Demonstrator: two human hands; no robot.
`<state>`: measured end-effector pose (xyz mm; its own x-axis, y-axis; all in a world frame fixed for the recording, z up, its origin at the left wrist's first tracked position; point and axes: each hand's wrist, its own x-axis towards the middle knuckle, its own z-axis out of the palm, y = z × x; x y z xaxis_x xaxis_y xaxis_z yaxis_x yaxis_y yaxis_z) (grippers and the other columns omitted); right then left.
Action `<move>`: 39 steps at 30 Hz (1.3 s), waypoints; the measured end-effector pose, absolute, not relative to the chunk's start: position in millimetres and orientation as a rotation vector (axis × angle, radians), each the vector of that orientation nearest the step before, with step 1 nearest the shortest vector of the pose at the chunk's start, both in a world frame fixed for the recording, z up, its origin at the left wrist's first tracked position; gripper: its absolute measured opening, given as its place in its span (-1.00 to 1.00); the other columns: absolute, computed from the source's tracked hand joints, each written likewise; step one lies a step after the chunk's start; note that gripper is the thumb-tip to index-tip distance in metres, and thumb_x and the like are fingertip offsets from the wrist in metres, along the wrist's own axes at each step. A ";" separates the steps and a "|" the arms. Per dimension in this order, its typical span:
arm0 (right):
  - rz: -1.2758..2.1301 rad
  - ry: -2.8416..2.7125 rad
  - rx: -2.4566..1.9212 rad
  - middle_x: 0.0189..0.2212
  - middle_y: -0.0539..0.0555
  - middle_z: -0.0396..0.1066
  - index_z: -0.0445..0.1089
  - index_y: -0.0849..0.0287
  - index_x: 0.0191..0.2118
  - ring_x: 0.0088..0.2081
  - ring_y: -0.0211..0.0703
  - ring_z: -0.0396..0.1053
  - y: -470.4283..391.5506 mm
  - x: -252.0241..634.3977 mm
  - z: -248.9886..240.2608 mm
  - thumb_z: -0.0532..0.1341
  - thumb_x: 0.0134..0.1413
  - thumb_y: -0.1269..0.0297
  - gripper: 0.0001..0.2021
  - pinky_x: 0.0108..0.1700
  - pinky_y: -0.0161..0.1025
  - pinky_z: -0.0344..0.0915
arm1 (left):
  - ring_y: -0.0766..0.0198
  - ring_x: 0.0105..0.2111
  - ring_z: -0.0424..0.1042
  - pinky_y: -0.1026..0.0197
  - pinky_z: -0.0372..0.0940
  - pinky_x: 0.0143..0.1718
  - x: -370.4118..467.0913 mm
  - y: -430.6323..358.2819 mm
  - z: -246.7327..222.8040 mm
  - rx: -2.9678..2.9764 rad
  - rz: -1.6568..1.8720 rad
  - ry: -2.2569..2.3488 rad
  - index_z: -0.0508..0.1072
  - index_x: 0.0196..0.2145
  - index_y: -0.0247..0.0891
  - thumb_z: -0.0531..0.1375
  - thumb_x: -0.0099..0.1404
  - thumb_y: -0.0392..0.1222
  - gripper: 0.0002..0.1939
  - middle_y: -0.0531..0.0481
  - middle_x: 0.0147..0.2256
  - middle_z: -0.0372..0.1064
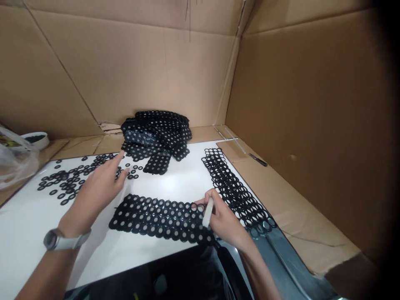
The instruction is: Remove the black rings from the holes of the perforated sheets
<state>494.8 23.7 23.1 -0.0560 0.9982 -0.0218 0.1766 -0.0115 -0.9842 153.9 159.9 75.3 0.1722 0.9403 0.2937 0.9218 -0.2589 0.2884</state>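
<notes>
My left hand (101, 183), with a watch (66, 240) at the wrist, reaches over the loose black rings (68, 177) on the left. Its index finger and thumb are apart and I see nothing between them. My right hand (223, 214) is closed around a pale stick-like handle (208, 211); its working tip is hidden. The fingers are at the right end of a black strip (156, 217) of joined rings with light round centres. That strip lies flat across the front of the white board (184, 181).
A folded pile of black dotted sheets (156, 131) stands at the back. Along the right edge lies a black ring mesh (233, 187). A cutter knife (258, 159) rests on the cardboard. Cardboard walls (300, 104) enclose the back and right. A plastic bag (18, 160) and white bowl (36, 140) are far left.
</notes>
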 end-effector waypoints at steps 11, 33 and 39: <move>1.020 -1.443 -1.394 -0.23 0.05 0.60 0.14 0.01 -0.16 -0.20 0.05 0.55 33.7 477.1 19.3 0.38 0.20 0.14 -0.65 -0.10 -0.08 0.37 | -0.03 -0.16 0.45 -0.10 0.35 -0.10 274.9 53.4 28.5 2.456 0.475 1.278 0.37 -0.23 -0.16 -0.04 0.69 -0.04 -0.66 -0.07 -0.25 0.46; 1.336 -1.391 -1.061 -0.22 0.01 0.61 0.10 0.02 -0.24 -0.21 -0.05 0.49 26.3 480.2 25.0 0.40 0.37 0.09 -0.59 -0.20 -0.21 0.24 | 0.02 -0.34 0.45 0.02 0.20 -0.30 265.1 50.6 21.2 2.623 0.428 1.357 0.25 -0.25 -0.12 -0.09 0.70 -0.08 -0.69 -0.06 -0.33 0.41; 1.367 -1.339 -1.041 -0.27 -0.02 0.62 0.08 0.00 -0.24 -0.13 0.04 0.58 26.2 476.9 23.9 0.43 0.32 0.00 -0.53 -0.16 -0.18 0.34 | 0.04 -0.32 0.44 0.01 0.22 -0.27 260.6 56.7 25.0 2.671 0.402 1.232 0.27 -0.24 -0.13 -0.14 0.69 -0.14 -0.68 -0.05 -0.32 0.43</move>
